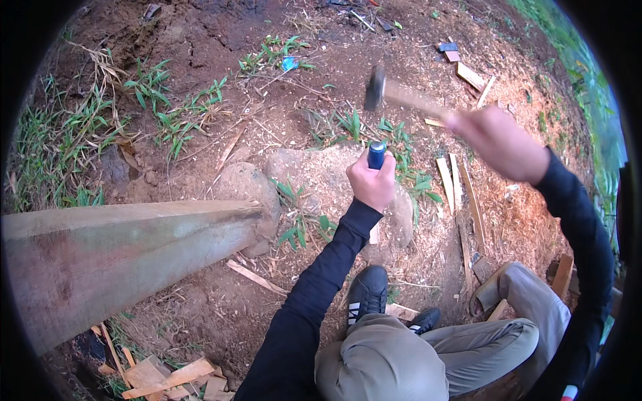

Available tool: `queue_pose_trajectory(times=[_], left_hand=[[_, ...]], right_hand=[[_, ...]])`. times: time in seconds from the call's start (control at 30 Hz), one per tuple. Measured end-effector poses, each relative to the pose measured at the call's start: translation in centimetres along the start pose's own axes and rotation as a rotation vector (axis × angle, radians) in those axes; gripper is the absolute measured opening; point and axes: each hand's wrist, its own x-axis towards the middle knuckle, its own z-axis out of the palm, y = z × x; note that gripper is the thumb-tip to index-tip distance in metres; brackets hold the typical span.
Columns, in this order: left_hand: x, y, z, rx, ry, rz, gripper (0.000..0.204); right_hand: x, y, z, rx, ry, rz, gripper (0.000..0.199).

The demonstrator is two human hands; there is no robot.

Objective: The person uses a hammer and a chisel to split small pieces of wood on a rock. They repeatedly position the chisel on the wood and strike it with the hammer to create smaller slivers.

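Observation:
My left hand (374,184) is wrapped round the upright blue handle of a chisel (377,155). The handle's top pokes out above my thumb, while the blade is hidden below the fist. Under it are a large flat stone (401,217) and the chip-strewn ground. Up to the right, my right hand (501,144) grips the wooden handle of a hammer (414,100), slightly smeared by motion. Its dark metal head (376,88) is raised above and beyond the chisel's top, apart from it.
A thick wooden post (134,247) rises from a stone on the left. Wood offcuts (177,381) lie at lower left, with more strips (475,200) on the right among shavings. My legs (381,364) and dark shoes (368,291) are close below. Grass (50,140) grows at far left.

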Motion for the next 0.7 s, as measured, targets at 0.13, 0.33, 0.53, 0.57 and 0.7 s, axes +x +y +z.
queue_pose_trajectory(times=[0.13,0.33,0.53,0.57,0.7], left_hand=[[-0.3,0.5,0.3,0.003,-0.023,-0.016,0.019],[-0.4,0.0,0.4,0.024,-0.035,0.030,0.017],[-0.8,-0.2,-0.3,-0.003,-0.015,0.006,0.017],[-0.5,0.0,-0.3,-0.008,-0.025,0.010,0.017],[-0.6,-0.5,0.1,-0.002,-0.058,-0.002,0.018]], right_hand=[[0.3,2.6,0.1,-0.086,0.290,-0.326,0.048],[-0.5,-0.5,-1.1,0.061,0.207,-0.052,0.049],[-1.4,1.4,2.8,-0.060,-0.105,-0.104,0.045],[-1.2,1.6,2.2,-0.005,0.017,-0.060,0.046],[-1.1,1.4,0.6,0.232,0.216,-0.052,0.050]])
